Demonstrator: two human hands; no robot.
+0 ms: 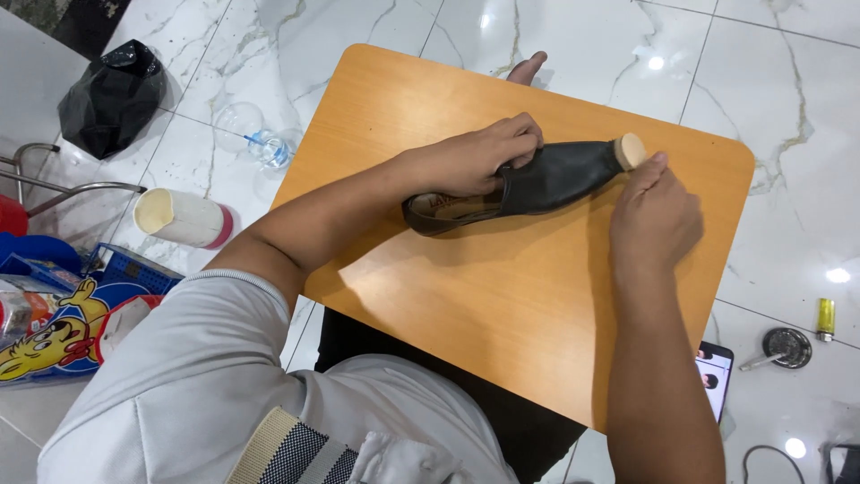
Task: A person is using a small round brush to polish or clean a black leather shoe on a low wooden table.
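The left hand (488, 157) lies curled over the middle of a dark leather shoe (528, 184), fingers closed across its upper and pressing it down onto the desk (466, 305). The right hand (654, 215) pinches a small round tan pad (631, 150) against the toe end of the shoe, thumb and forefinger drawn together on it.

The shoe lies on its side near the far edge of the desk, toe toward the right hand, open heel end toward the left forearm. It looks light and soft in the upper, likely to fold under a hard squeeze, with a stiffer sole; the smooth leather may slide on the polished wood. The firm hold seems to be at mid-body, where the left hand already has it.

Both forearms reach forward from the body, the left crossing diagonally, the right nearly straight with the wrist bent down.

Left of the desk, on the marble floor (582, 36), sit a white cylinder (182, 218) and a black bag (112, 94). To the desk's right lie a phone (715, 376) and a yellow lighter (825, 318).
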